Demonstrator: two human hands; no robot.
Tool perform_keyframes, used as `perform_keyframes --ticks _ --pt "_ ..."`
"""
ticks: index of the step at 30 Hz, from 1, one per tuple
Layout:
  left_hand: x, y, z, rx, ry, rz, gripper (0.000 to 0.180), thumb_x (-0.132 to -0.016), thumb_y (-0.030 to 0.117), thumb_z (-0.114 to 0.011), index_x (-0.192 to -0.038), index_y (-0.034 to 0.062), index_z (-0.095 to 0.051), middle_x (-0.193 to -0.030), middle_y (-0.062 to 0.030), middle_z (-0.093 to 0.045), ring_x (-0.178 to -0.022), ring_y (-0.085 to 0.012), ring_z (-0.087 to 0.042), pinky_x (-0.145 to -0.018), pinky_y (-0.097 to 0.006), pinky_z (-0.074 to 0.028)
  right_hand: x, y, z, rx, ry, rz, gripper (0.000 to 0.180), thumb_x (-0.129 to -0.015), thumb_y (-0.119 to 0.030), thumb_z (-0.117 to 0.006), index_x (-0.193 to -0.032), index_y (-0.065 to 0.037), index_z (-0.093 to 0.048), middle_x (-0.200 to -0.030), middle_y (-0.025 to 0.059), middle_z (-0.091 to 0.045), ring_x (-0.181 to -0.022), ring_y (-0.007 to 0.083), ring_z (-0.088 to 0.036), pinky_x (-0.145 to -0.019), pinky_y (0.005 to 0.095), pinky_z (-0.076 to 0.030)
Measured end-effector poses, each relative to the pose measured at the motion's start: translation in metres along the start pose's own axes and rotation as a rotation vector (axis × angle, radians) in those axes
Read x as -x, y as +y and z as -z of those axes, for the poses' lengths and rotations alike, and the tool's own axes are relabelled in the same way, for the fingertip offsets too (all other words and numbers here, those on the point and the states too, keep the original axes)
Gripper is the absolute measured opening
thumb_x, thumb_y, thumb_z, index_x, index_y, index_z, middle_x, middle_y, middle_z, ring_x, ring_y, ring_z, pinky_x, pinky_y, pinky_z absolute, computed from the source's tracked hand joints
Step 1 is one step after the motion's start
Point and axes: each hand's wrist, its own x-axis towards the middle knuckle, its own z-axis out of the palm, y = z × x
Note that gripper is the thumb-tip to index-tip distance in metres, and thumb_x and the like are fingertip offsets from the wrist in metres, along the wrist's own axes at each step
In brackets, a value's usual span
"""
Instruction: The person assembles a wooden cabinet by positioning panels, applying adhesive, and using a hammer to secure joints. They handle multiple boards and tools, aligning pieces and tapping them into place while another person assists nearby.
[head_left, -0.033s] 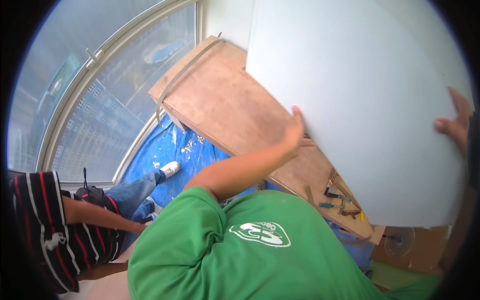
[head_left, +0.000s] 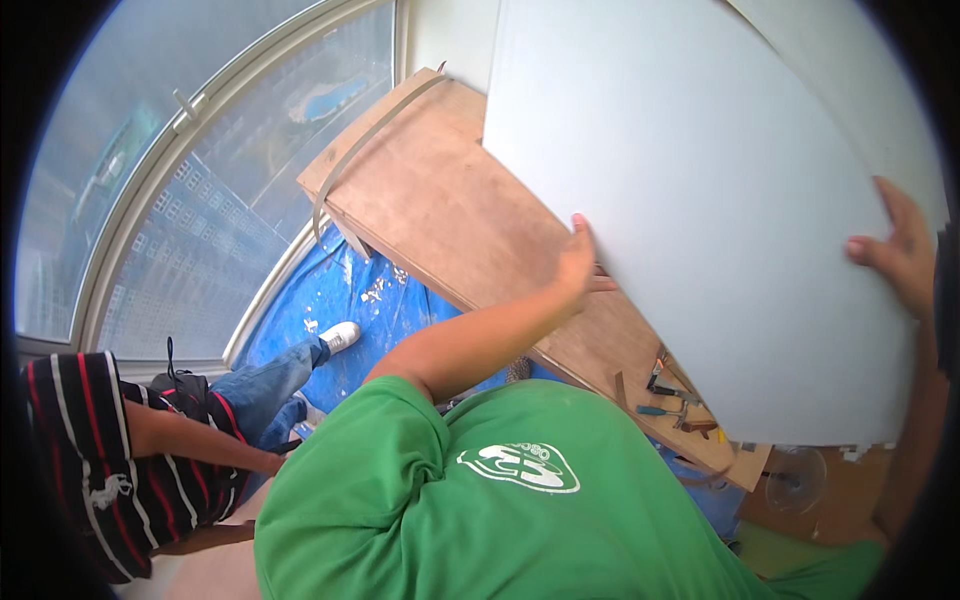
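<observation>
A large white panel [head_left: 700, 200] stands tilted in front of me and fills the upper right of the view. My left hand [head_left: 578, 265] presses against its left edge, fingers behind the sheet. At the far right, my right hand [head_left: 893, 255] grips its right edge. My green shirt [head_left: 500, 500] fills the bottom. Under the panel lies a long brown plywood board [head_left: 450, 210].
Several hand tools [head_left: 670, 400] lie on the board's near end, and a thin strip [head_left: 360, 150] arcs over its far end. A blue tarp [head_left: 340, 290] covers the floor. A person in a striped shirt [head_left: 90, 450] and jeans stands at the lower left by the window [head_left: 200, 180].
</observation>
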Motion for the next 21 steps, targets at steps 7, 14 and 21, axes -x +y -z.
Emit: perform_keyframes --ticks 7,14,21 --pt "-0.083 -0.054 0.121 0.185 0.315 -0.027 0.086 -0.105 0.071 -0.026 -0.153 -0.0002 -0.038 -0.145 -0.0261 -0.054 -0.127 -0.0408 -0.060 -0.105 -0.054 -0.052 -0.070 0.005 -0.158 0.028 -0.021 0.267 0.043 -0.075 -0.023 -0.086 -0.088 0.000 -0.053 -0.070 0.0145 -0.054 -0.066 0.0257 -0.051 -0.065 0.0389 -0.045" --pt "-0.116 -0.060 0.250 0.226 0.500 0.043 0.084 -0.105 0.067 -0.040 -0.153 -0.0016 -0.037 -0.151 -0.0240 -0.050 -0.129 -0.0397 -0.059 -0.105 -0.052 -0.052 -0.115 -0.026 -0.253 0.030 -0.116 0.245 0.043 -0.079 -0.032 -0.085 -0.088 -0.004 -0.053 -0.067 0.0179 -0.061 -0.067 0.0398 -0.062 -0.063 0.0454 -0.047" --pt "0.003 -0.086 0.334 -0.307 0.534 0.006 0.065 -0.100 0.059 -0.060 -0.135 0.0045 -0.056 -0.126 -0.0152 -0.068 -0.106 -0.0283 -0.069 -0.083 -0.042 -0.055 -0.123 -0.017 -0.318 -0.033 -0.138 0.311 0.044 -0.081 -0.038 -0.082 -0.089 -0.006 -0.053 -0.068 0.0172 -0.063 -0.070 0.0412 -0.065 -0.065 0.0475 -0.049"
